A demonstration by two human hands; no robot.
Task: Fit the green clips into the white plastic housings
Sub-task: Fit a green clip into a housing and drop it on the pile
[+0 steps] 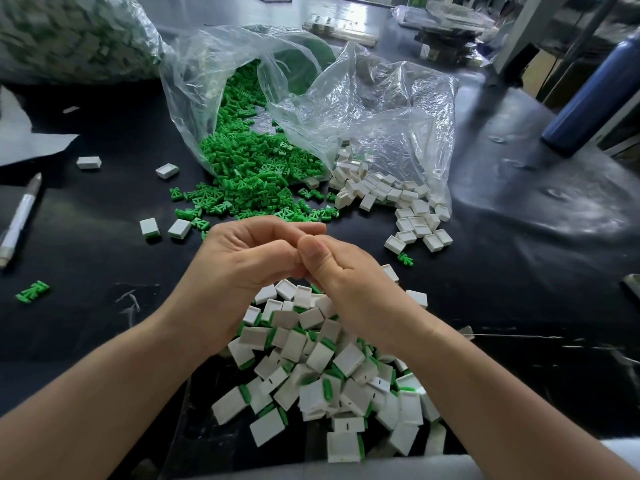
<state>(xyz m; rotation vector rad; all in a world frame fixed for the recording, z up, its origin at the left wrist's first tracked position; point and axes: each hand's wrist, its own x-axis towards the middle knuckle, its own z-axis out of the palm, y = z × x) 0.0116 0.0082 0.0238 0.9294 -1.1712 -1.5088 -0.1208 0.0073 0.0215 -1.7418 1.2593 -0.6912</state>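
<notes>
Head view, the only one.

- Left hand (242,258) and right hand (346,285) meet at centre over the black table (104,271), fingers curled, right thumb pressed up against the left fingers. Whatever sits between them is hidden, so I cannot tell if either hand is clamped on a part or just closed.
- Clips (249,178): a green heap spilling from a clear bag (381,109), just beyond the hands. One stray clip (33,291) lies well apart at near left.
- Housings (398,202): empty white shells, open side mostly up, scattered right of the clips at the bag's mouth. A few more lie on the left.
- Done pile (329,368): near, under the wrists, white shells with a green edge showing. Judged to be the fitted ones, and there are many, so work looks well along, with plenty of loose stock left.
- Pen (19,220) at the left edge; blue bottle (595,81) at far right.

Handling, as judgement:
- Both parts look small, light, stiff moulded plastic, and smooth enough to slip from a loose pinch.
- The housing is a thin-walled box. Best taken across its two broad flat faces, mouth kept clear.
- The clip has thin prongs. Pinch its solid bar end and lead with the prongs.
- Push straight; a skewed push may jam or bend a prong.
</notes>
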